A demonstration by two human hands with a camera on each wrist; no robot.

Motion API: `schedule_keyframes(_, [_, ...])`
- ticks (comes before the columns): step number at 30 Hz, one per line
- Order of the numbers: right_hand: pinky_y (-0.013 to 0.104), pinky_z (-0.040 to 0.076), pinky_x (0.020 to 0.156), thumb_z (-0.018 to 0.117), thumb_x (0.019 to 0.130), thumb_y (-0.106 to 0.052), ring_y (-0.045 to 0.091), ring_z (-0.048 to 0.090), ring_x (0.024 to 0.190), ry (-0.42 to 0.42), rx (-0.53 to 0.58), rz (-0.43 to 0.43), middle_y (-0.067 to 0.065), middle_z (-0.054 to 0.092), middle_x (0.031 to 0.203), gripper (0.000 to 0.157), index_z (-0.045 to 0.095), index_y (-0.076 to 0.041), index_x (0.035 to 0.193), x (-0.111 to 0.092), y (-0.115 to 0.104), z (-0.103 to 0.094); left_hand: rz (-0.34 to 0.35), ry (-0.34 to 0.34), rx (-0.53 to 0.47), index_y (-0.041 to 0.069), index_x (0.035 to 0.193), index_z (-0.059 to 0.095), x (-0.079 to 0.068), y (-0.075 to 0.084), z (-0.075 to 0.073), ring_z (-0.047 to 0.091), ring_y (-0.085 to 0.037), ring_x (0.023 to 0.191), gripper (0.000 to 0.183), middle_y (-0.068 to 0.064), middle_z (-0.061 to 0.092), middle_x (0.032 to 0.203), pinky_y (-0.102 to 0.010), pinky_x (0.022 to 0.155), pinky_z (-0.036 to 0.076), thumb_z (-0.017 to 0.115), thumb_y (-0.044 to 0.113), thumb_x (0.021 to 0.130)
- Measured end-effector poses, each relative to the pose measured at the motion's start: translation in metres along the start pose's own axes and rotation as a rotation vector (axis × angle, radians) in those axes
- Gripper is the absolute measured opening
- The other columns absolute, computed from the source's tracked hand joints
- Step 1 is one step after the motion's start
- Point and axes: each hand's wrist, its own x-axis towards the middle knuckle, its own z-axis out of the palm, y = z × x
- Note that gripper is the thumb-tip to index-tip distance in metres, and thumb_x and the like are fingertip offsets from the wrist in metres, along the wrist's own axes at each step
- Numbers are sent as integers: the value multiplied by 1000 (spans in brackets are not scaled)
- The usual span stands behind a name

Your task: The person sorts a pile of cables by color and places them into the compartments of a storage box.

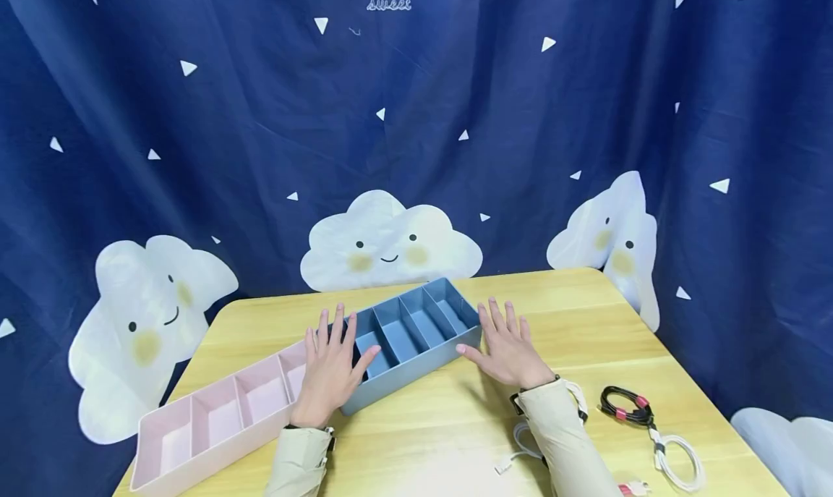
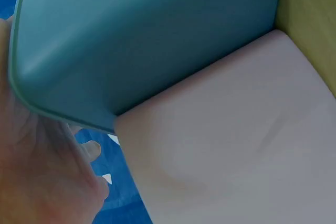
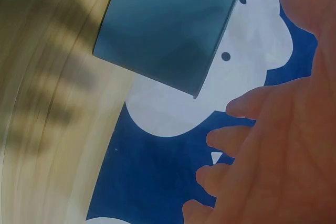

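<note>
A blue divided box (image 1: 410, 375) lies slantwise on the table, its open compartments facing up. End to end with it, at the lower left, is a pink divided box (image 1: 221, 450). My left hand (image 1: 328, 374) spreads its straight fingers over where the two boxes meet. In the left wrist view, the blue box's end wall (image 2: 157, 40) stands against the pink box's end wall (image 2: 226, 124); this hand seems to touch the blue rim. Beside the blue box's right end, my right hand (image 1: 510, 349) is spread with straight fingers, palm apart from the box in the right wrist view.
On the wooden table (image 1: 442, 446), a black cable (image 1: 644, 416) with red ties and a coiled white cable (image 1: 698, 472) lie at the right. Another white cable (image 1: 502, 466) is partly hidden under the right forearm. A dark blue cloud-print curtain (image 1: 416, 135) hangs behind.
</note>
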Motion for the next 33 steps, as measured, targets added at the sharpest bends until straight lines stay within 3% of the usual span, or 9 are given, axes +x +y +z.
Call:
schedule_keyframes(8, [71, 7, 127, 51, 99, -65, 48, -5, 160, -26, 33, -21, 23, 4, 173, 98, 16, 0, 164, 9, -4, 2, -54, -47, -21, 3, 163, 29, -2, -18, -13, 1, -45, 162, 84, -19, 9, 175, -71, 125, 7, 45, 62, 104])
schedule_keyframes(15, [69, 8, 128, 51, 100, -63, 49, -3, 160, -35, 58, -50, 25, 5, 173, 97, 16, 1, 164, 16, -7, 0, -86, -58, -42, -2, 161, 28, -18, -41, -37, 0, -48, 161, 86, -22, 7, 174, -74, 124, 6, 42, 61, 105])
schedule_keyframes(22, [69, 11, 128, 52, 100, -62, 51, 1, 160, -40, 43, -88, 27, 10, 172, 95, 19, 1, 164, 28, -6, -4, -114, -16, -7, -11, 157, 30, -53, -73, -64, 4, -54, 157, 81, -31, 12, 170, -78, 120, 8, 50, 49, 106])
schedule_keyframes(30, [67, 12, 128, 50, 101, -61, 50, 4, 160, -77, 5, -109, 26, 13, 172, 93, 22, 1, 163, 41, -2, -1, -167, 36, 41, -14, 154, 32, -99, -109, -87, 7, -58, 155, 83, -37, 22, 164, -79, 119, 1, 51, 51, 105])
schedule_keyframes(33, [68, 13, 128, 50, 101, -62, 50, 5, 160, -84, -12, -119, 26, 14, 172, 93, 23, 2, 163, 46, 1, 1, -165, 53, 63, -16, 151, 35, -113, -122, -92, 8, -59, 153, 81, -40, 26, 160, -80, 116, 4, 53, 48, 105])
